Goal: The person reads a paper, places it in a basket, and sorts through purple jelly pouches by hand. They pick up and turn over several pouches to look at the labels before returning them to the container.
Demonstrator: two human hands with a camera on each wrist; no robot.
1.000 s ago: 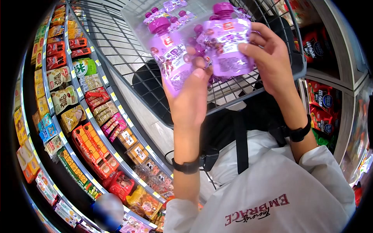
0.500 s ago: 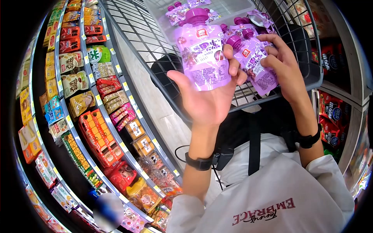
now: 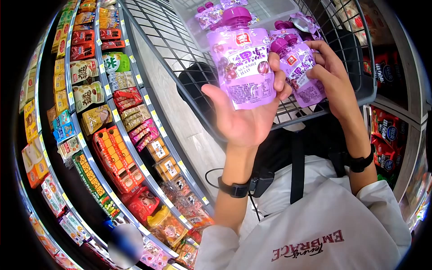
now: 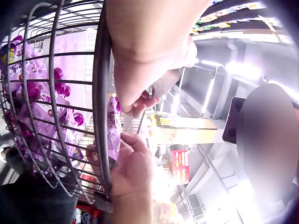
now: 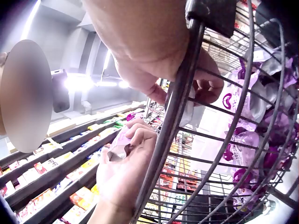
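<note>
My left hand (image 3: 246,123) holds a purple jelly pouch (image 3: 245,72) with a screw cap, its printed front facing me. The fingers curl over the pouch's right edge, while the thumb sticks out to the left. Beside it, my right hand (image 3: 330,78) pinches a second jelly pouch (image 3: 302,74) of the same kind, tilted with its cap up and left. Both pouches are over the near end of the shopping cart (image 3: 310,118). In the right wrist view, the left hand (image 5: 126,170) shows from behind its pouch, fingers bent round the edge.
More purple jelly pouches (image 4: 35,88) lie inside the cart's wire basket. A translucent bin (image 3: 270,10) stands at its far end. Shelves of packaged snacks (image 3: 114,155) run along the left, and red bags (image 3: 386,130) fill a rack on the right.
The left hand has turned its pouch so the front faces me, and its thumb has come off the pouch. The right hand's pouch has tilted and now appears smaller. The view has shifted.
</note>
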